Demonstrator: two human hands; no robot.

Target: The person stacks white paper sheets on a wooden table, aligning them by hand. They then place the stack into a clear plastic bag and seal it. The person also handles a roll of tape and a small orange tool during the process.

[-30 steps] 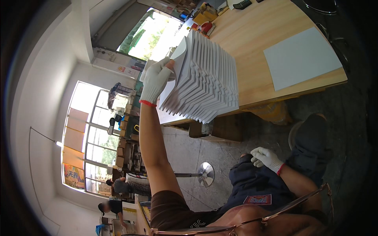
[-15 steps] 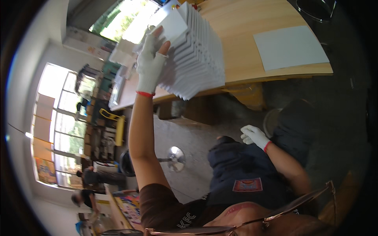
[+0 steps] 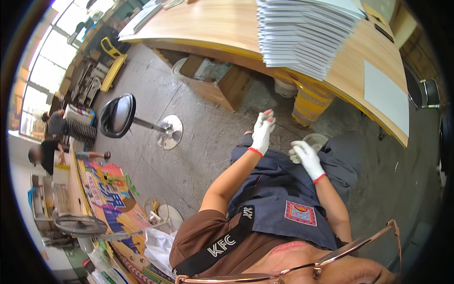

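You have two gloved hands [image 3: 261,134] [image 3: 307,159] near the centre, one tall paper stack [image 3: 302,40] at the top, one loose sheet [image 3: 385,97] at upper right. At left, you have two co-workers [image 3: 48,158] [image 3: 56,125], one fan [image 3: 80,226].

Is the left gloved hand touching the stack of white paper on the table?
No, the left gloved hand is near the dark blue apron, apart from the paper stack.

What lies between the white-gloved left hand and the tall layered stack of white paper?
In the head view, between the left hand and the paper stack appear grey floor, a white round bucket and the pale wooden table edge.
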